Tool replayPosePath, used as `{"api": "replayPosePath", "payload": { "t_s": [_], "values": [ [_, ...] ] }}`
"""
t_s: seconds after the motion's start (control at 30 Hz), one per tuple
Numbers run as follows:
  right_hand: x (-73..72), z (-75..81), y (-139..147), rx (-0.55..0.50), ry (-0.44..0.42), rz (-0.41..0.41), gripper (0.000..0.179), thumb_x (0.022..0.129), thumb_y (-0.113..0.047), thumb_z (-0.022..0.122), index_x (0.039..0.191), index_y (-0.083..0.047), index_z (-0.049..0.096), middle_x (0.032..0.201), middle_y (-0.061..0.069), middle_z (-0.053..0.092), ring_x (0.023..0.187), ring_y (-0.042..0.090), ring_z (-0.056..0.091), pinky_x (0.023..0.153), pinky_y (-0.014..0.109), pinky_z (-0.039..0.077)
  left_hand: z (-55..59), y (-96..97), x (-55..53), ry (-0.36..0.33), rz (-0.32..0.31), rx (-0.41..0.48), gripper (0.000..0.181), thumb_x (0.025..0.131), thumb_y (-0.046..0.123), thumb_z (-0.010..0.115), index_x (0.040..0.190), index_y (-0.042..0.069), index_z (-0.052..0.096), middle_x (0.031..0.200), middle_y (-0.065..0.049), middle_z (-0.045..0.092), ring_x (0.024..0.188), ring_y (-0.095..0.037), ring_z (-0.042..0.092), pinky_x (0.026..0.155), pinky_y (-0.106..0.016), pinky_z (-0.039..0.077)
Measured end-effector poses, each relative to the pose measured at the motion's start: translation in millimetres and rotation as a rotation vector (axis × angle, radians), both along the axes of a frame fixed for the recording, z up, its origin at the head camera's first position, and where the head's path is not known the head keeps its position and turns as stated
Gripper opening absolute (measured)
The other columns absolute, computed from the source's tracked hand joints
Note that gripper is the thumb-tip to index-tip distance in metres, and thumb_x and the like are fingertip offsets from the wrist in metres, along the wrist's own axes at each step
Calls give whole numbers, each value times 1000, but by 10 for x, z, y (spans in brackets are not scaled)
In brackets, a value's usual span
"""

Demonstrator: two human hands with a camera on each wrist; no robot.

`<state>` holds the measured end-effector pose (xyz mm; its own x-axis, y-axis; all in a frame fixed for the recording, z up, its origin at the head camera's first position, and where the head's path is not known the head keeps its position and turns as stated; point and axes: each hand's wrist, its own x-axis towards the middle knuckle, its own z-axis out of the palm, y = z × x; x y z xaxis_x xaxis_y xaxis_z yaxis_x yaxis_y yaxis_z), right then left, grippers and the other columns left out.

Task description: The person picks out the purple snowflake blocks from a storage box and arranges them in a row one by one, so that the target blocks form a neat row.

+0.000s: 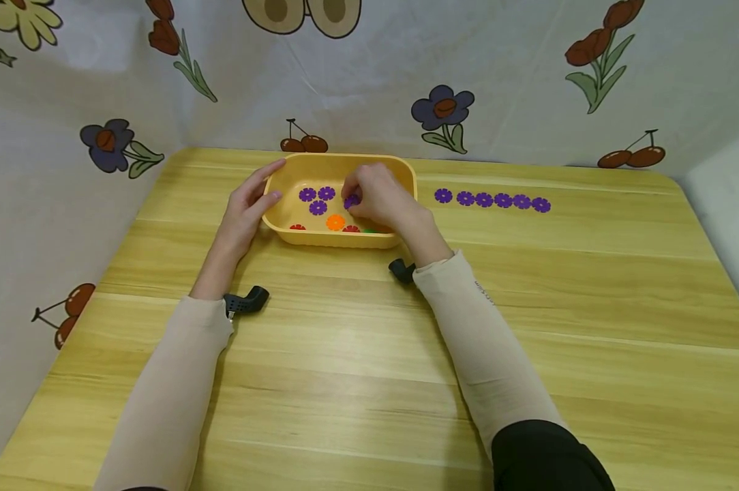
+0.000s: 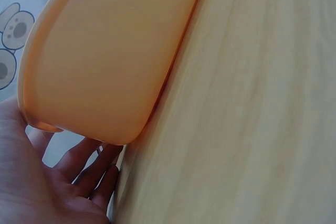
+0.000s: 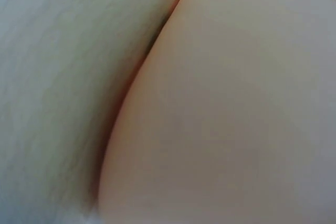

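The left hand [image 1: 242, 208] held the left end of the yellow tub [image 1: 333, 239], thumb over the rim, fingers bent along the outer wall. Inside the tub, toward its left, three purple flower discs [image 1: 318, 208] lay close together; near its front wall sat a red disc [image 1: 297, 227], an orange disc [image 1: 335, 222], another red disc [image 1: 351, 229] and a sliver of something green [image 1: 369, 231]. The right hand [image 1: 382, 194] reached over the tub's right side, fingertips drawn narrow, apparently pinching a purple disc [image 1: 350, 201] inside the tub. Right of the tub, apart from it, six more purple discs [image 1: 484, 200] lay in a rough line, the first gap slightly wider.

Step in hand, as judged: picking one purple disc from the mixed lot. The next move seemed to call for a firm pinch and a lift clear of the tub's right rim.

Pale wooden table [image 1: 320, 382] ran left, right and in front of the tub, its grain crossing sideways. White cloth [image 1: 357, 82] hung behind the tub, printed with flowers and cherries; it also covered the left side.
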<state>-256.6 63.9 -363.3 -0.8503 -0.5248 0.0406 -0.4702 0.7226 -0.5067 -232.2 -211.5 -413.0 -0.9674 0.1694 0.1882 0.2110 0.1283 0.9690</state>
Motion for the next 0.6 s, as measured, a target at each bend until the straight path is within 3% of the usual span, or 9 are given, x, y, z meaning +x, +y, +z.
{"api": "replayPosePath", "payload": {
  "t_s": [0.43, 0.6],
  "values": [
    [36, 43, -1, 10, 0, -14, 19, 92, -11, 80, 111, -7, 79, 105, 7, 74, 93, 21, 61, 89, 33, 56, 18, 5, -1, 2, -1, -4, 52, 106, 6, 57, 156, 21, 55, 164, -7, 48, 143, -32, 51, 103, -24, 55],
    [79, 85, 11, -9, -12, -44, 26, 94, -14, 78, 120, -9, 78, 109, 5, 74, 97, 21, 62, 93, 32, 56, 14, 1, 0, 2, 3, -12, 52, 106, 7, 57, 156, 21, 55, 164, -6, 48, 145, -31, 50, 104, -23, 54]
  ]
}}
